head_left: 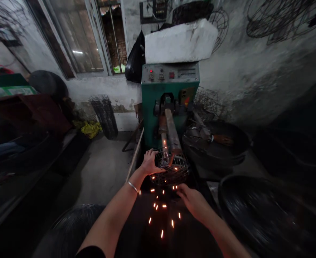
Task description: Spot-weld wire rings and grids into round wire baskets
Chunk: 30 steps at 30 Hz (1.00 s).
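Note:
A round wire basket (183,171) sits at the electrode arms of a green spot welder (171,89). My left hand (150,163) grips the basket's left side, its thumb over the near part and its fingers on the rim. Below the basket's near right side, my right hand (191,200) is closed in a pinch; whatever is between its fingertips is too small and dark to make out. The upper welder arm (172,132) reaches down into the basket, with the lower arm (164,141) beside it. Bright orange sparks (164,206) fly from there toward me, between my forearms.
At right stand a wide dark basin (214,157) with a brush-like tool (222,139) and another black basin (254,208). A mesh roll (104,116) leans by the wall. A white foam box (180,41) rests atop the welder. Bundled wire (72,229) lies lower left.

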Tool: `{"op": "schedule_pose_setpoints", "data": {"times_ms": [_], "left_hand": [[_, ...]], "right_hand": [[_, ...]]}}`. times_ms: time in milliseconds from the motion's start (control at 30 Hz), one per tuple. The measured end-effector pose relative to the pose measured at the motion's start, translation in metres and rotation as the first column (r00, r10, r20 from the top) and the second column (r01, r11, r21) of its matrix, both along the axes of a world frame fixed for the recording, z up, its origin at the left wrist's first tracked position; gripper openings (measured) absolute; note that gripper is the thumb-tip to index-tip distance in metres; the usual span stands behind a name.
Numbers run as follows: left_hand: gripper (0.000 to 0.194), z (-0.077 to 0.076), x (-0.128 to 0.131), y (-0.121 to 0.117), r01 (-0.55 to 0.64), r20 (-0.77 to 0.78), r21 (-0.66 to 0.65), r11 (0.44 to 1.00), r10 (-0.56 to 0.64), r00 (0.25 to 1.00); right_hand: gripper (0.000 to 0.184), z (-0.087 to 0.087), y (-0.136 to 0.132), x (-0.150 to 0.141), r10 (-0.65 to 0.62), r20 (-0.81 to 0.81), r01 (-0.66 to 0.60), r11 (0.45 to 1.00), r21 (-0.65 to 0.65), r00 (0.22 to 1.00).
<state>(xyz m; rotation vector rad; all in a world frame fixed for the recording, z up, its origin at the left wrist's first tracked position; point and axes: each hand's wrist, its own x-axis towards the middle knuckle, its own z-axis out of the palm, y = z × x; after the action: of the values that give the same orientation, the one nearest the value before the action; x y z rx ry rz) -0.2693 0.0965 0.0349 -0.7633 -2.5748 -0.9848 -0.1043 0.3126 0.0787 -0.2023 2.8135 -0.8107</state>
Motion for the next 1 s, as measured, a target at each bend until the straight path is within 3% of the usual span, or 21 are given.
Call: {"op": "schedule_pose_setpoints", "data": {"times_ms": [100, 167, 300, 433, 567, 733, 800, 833, 933, 1000], "left_hand": [[0.109, -0.002, 0.004, -0.004, 0.011, 0.041, 0.019, 1.0, -0.012, 0.999], [0.121, -0.01, 0.007, -0.012, 0.003, 0.105, 0.035, 0.999, -0.006, 0.994], [0.151, -0.039, 0.015, -0.034, -0.048, 0.307, 0.079, 0.996, 0.021, 0.951], [0.15, -0.056, 0.017, -0.043, -0.024, 0.343, 0.164, 0.986, -0.034, 0.939], [0.133, -0.05, 0.019, -0.043, -0.014, 0.245, 0.249, 0.968, -0.049, 0.968], [0.118, -0.025, 0.039, -0.054, -0.045, 0.096, 0.187, 0.981, 0.028, 0.995], [0.117, -0.017, 0.05, -0.056, 0.003, 0.023, 0.117, 0.993, -0.006, 1.0], [0.116, -0.014, 0.054, -0.056, 0.038, -0.007, 0.077, 0.996, -0.037, 0.999], [0.107, -0.014, 0.065, -0.051, 0.127, -0.057, -0.014, 0.992, -0.127, 0.99], [0.101, -0.018, 0.069, -0.046, 0.134, -0.061, -0.047, 0.99, -0.137, 0.989]], "right_hand": [[0.025, 0.005, 0.003, 0.004, 0.022, 0.052, -0.018, 0.997, -0.079, 0.998], [0.026, 0.004, 0.011, 0.008, 0.035, 0.039, -0.026, 0.977, -0.21, 0.999], [0.042, 0.0, 0.026, 0.011, -0.031, 0.106, 0.078, 0.874, -0.479, 0.994], [0.035, 0.008, 0.019, 0.007, -0.042, 0.296, 0.211, 0.795, -0.569, 0.954], [0.043, 0.026, 0.007, 0.006, 0.117, 0.293, 0.134, 0.694, -0.708, 0.949], [0.07, 0.042, -0.002, 0.001, 0.298, 0.313, 0.089, 0.582, -0.808, 0.902], [0.072, 0.048, -0.012, -0.006, 0.295, 0.303, 0.067, 0.608, -0.791, 0.906], [0.07, 0.05, -0.019, -0.009, 0.276, 0.28, 0.028, 0.664, -0.747, 0.919], [0.06, 0.054, -0.035, -0.018, 0.23, 0.182, -0.135, 0.896, -0.423, 0.956], [0.051, 0.053, -0.042, -0.021, 0.251, 0.15, -0.22, 0.955, -0.197, 0.956]]}}
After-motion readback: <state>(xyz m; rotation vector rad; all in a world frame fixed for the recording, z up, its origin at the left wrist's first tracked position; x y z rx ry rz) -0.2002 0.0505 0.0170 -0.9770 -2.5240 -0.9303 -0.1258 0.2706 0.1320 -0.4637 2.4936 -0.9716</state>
